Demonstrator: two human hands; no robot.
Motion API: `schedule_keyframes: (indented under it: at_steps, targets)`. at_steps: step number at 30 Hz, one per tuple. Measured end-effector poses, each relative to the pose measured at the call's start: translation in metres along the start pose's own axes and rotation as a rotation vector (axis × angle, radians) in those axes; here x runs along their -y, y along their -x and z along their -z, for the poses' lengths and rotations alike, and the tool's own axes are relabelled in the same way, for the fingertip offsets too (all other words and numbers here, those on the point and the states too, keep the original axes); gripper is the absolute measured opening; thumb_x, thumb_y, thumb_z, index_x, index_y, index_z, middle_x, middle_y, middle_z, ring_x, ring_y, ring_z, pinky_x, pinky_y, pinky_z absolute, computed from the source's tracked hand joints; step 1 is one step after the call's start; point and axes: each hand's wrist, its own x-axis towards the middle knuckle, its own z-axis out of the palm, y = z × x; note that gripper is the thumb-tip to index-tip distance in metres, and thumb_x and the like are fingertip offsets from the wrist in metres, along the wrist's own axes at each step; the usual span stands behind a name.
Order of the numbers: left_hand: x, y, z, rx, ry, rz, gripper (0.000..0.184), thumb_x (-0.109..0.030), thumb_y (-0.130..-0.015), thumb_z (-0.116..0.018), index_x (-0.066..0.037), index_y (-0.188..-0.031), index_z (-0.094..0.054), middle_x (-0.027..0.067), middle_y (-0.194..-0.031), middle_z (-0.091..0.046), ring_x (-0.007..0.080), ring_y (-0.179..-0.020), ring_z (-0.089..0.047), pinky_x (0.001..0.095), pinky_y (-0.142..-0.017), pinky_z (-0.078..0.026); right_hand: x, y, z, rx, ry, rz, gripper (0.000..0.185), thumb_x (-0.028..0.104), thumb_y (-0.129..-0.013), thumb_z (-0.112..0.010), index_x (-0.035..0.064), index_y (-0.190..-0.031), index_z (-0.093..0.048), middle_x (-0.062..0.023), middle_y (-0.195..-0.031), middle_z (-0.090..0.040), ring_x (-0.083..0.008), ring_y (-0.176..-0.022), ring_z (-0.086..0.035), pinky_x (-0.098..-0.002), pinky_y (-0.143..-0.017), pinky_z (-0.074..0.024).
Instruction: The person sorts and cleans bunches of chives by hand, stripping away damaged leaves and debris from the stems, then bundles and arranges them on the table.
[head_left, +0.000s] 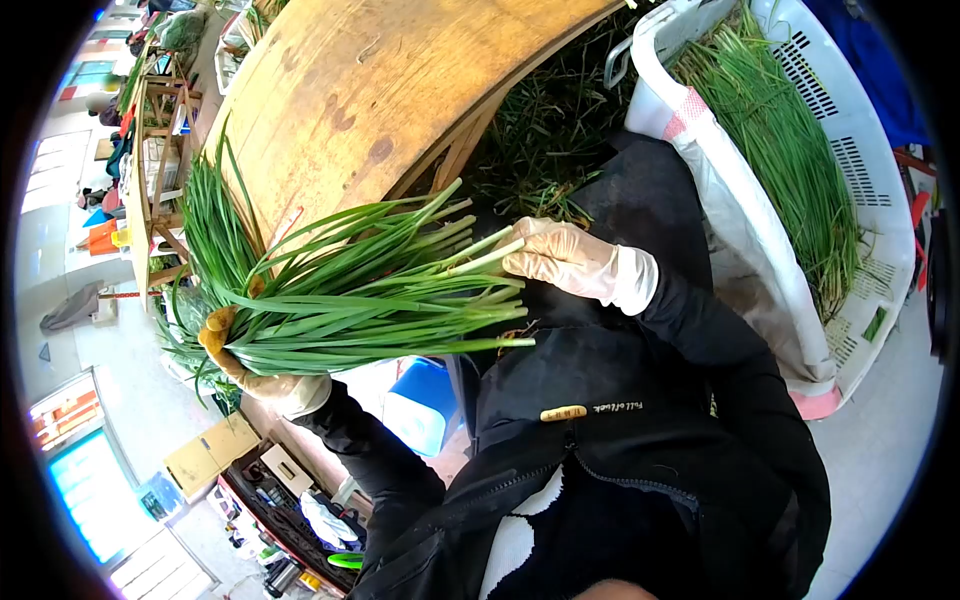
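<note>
My left hand (pixel 250 365), in a soiled glove, is closed around a large bundle of long green leafy stalks (pixel 350 320) near their leafy end. The bundle lies across the front of my body, its pale stem ends pointing right. My right hand (pixel 570 262), in a pale stained glove, pinches the white ends of a few stalks at the bundle's right side. More green stalks (pixel 205 215) rest at the wooden table's edge behind my left hand.
A worn wooden table (pixel 340 100) stands ahead. At the right, a white basket (pixel 870 190) holds many green stalks (pixel 780 150). Dark plant scraps (pixel 550 125) lie beneath the table edge. A blue-and-white bin (pixel 420 405) and a cardboard box (pixel 210 452) are at the left.
</note>
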Motion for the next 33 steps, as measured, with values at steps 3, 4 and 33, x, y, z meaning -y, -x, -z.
schedule_keyframes:
  at_steps: [3, 4, 33]
  targets:
    - [0.011, 0.012, -0.012, -0.152, -0.367, -0.195, 0.036, -0.034, -0.088, -0.041, -0.009, -0.110, -0.054, 0.0117, -0.113, -0.054, 0.0293, -0.103, -0.052, 0.0468, -0.090, -0.041, 0.001, 0.002, -0.005, -0.110, -0.259, 0.034, 0.012, 0.011, -0.084, -0.056, 0.0006, -0.090, -0.056, -0.0037, -0.084, -0.052, -0.0156, -0.083, -0.055, -0.0261, -0.071, -0.0461]
    - [0.010, 0.012, -0.012, -0.147, -0.293, -0.180, 0.035, -0.033, -0.087, -0.042, -0.009, -0.110, -0.054, 0.0115, -0.112, -0.055, 0.0296, -0.102, -0.053, 0.0471, -0.090, -0.041, -0.004, 0.001, -0.002, -0.095, 0.126, 0.215, 0.007, 0.007, -0.084, -0.055, 0.0014, -0.088, -0.056, -0.0045, -0.085, -0.053, -0.0169, -0.082, -0.055, -0.0266, -0.071, -0.0458]
    - [0.011, 0.016, -0.049, 0.142, 0.024, 0.087, 0.028, -0.027, -0.088, -0.044, -0.007, -0.103, -0.057, 0.0111, -0.104, -0.057, 0.0269, -0.095, -0.055, 0.0499, -0.088, -0.041, 0.081, -0.035, 0.046, -0.020, 0.321, 0.278, 0.042, 0.016, -0.083, -0.054, 0.0013, -0.121, -0.042, -0.0127, -0.112, -0.052, -0.0140, -0.083, -0.054, -0.0226, -0.071, -0.0472]
